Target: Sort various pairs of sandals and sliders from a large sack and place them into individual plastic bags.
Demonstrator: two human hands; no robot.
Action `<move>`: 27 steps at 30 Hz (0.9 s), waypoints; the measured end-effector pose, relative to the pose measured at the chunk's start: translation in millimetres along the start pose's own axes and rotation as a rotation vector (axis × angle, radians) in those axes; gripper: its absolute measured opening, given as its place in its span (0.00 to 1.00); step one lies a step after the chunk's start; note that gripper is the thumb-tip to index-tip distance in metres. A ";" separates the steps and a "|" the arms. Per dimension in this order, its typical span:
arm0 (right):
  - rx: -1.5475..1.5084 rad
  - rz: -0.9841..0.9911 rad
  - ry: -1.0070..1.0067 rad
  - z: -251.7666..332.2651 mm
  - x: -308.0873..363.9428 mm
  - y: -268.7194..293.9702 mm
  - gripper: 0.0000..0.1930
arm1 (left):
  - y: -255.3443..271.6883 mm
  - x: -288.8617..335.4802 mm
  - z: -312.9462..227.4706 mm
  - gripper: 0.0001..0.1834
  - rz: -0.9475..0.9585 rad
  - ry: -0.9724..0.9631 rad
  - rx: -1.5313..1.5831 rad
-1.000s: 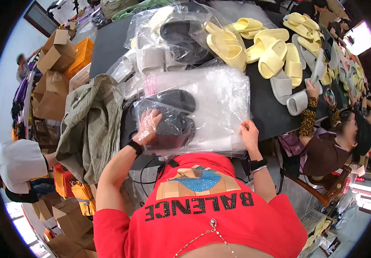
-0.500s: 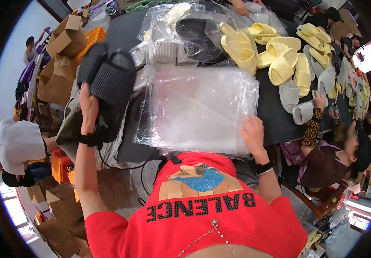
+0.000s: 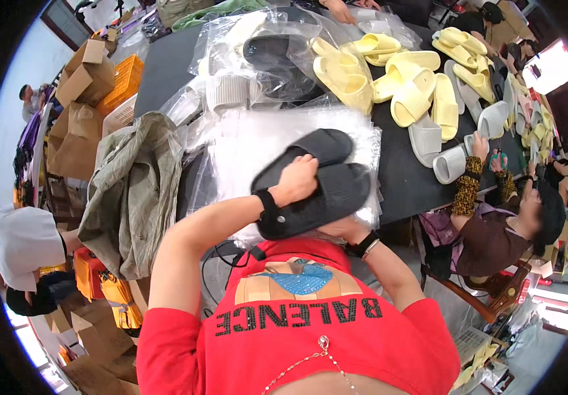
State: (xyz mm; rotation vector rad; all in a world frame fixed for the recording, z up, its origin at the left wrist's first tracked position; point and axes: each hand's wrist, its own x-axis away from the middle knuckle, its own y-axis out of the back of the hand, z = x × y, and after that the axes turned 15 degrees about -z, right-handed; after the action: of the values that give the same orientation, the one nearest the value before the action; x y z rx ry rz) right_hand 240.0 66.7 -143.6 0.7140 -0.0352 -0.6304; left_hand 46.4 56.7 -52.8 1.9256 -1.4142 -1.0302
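A pair of black slide slippers is over the stack of clear plastic bags at the near side of the table. Closed around the inner edges of both slippers is my left hand, its knuckles facing up. Just below the slippers, by the near edge of the bags, lies my right hand. Its fingers are hidden under the slippers, so I cannot tell whether they grip a bag.
Bagged grey slippers and bagged black slippers lie beyond the stack. Yellow slippers are heaped at the right, beside grey ones. A co-worker's hand is near them. An olive cloth hangs at the left.
My left hand has brought the black slippers from the far left to over the bags. My right hand has moved left from the stack's right edge to under the slippers.
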 end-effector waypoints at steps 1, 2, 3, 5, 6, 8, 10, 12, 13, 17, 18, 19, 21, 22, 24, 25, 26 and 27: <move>0.311 0.064 -0.118 16.9 -9.0 3.9 0.43 | -0.4 6.7 16.3 0.07 0.027 -0.043 -0.126; 0.601 0.063 -0.034 30.0 -10.9 10.6 0.45 | 3.8 12.7 32.7 0.07 0.056 -0.098 -0.244; 0.630 0.072 -0.075 26.0 -9.5 7.6 0.44 | 10.9 19.6 48.5 0.08 0.022 -0.124 -0.295; 0.612 0.071 -0.098 26.5 -10.2 5.8 0.44 | 29.7 38.8 88.3 0.08 -0.049 -0.099 -0.383; 0.609 0.026 -0.082 24.2 -8.3 3.7 0.45 | 38.9 47.5 106.7 0.08 -0.084 -0.056 -0.413; 0.593 0.097 -0.138 32.2 -13.0 10.8 0.47 | 63.3 59.6 129.8 0.09 -0.170 0.056 -0.441; 0.520 0.177 -0.221 39.7 -21.3 21.4 0.45 | 81.5 65.1 142.5 0.09 -0.330 0.034 -0.472; 0.298 0.048 -0.264 39.3 -29.6 33.1 0.44 | 107.4 57.4 115.0 0.10 -0.249 0.042 -0.433; 0.109 -0.111 -0.238 40.4 -33.5 34.9 0.43 | 114.8 53.4 99.2 0.10 -0.228 -0.068 -0.424; -0.437 -0.255 -0.328 97.3 -57.2 83.7 0.39 | 121.0 38.5 37.8 0.11 0.004 -0.285 -0.278; -0.431 -0.248 -0.345 94.0 -56.0 86.0 0.38 | 114.9 33.9 21.9 0.12 0.058 -0.362 -0.257; -0.430 -0.234 -0.357 88.7 -54.6 84.3 0.36 | 104.6 31.9 13.9 0.12 0.048 -0.401 -0.191; -0.447 -0.297 -0.323 77.3 -49.5 83.6 0.27 | 86.3 22.8 1.4 0.14 0.062 -0.411 -0.112; -0.444 -0.338 -0.341 67.6 -46.4 85.5 0.24 | 82.5 16.5 -5.5 0.15 0.088 -0.394 -0.092; -0.436 -0.420 -0.380 48.9 -36.6 94.6 0.19 | 85.1 2.3 -24.6 0.17 -0.045 -0.423 -0.024; -0.419 -0.487 -0.443 53.4 -32.6 110.9 0.17 | 89.6 -2.9 -31.9 0.19 -0.107 -0.432 0.015; -0.401 -0.552 -0.505 58.2 -31.3 132.3 0.15 | 97.0 -7.5 -36.2 0.21 -0.130 -0.361 0.036; -0.388 -0.665 -0.533 55.8 -28.3 147.5 0.14 | 103.9 -10.7 -35.9 0.21 -0.195 -0.361 0.050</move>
State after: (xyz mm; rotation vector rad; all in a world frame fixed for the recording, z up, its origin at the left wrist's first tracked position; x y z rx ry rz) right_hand 281.4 134.3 -4.3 0.1488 -0.1669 -1.4107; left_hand 17.8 34.1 51.5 2.0169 -1.4702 -1.5084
